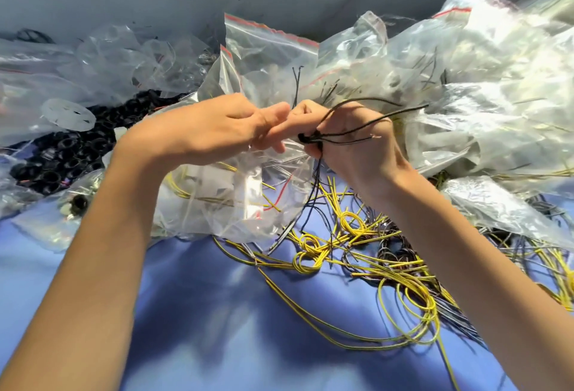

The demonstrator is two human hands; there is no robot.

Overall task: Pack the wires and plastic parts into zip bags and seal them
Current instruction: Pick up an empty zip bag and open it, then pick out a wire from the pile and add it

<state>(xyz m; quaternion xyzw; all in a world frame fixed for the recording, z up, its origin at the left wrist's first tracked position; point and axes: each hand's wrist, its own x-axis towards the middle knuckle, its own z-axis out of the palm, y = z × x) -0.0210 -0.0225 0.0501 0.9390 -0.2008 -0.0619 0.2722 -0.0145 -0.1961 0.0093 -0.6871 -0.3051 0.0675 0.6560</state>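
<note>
- Black wire bundle [313,139], in the head view, sits in the right hand [351,145], whose fingers are curled tight around its knotted middle. The loose ends fan up and to the right, and the tails hang down toward the yellow wires [351,254] on the blue cloth [217,313].
- The left hand [223,123] meets the right one at the fingertips and pinches the top of a clear zip bag [230,192], which hangs below it.
- The bag lies left of and under the bundle, so the right hand probably must bring the tails leftward and down into the bag's mouth. Whether the mouth is open cannot be told.
</note>
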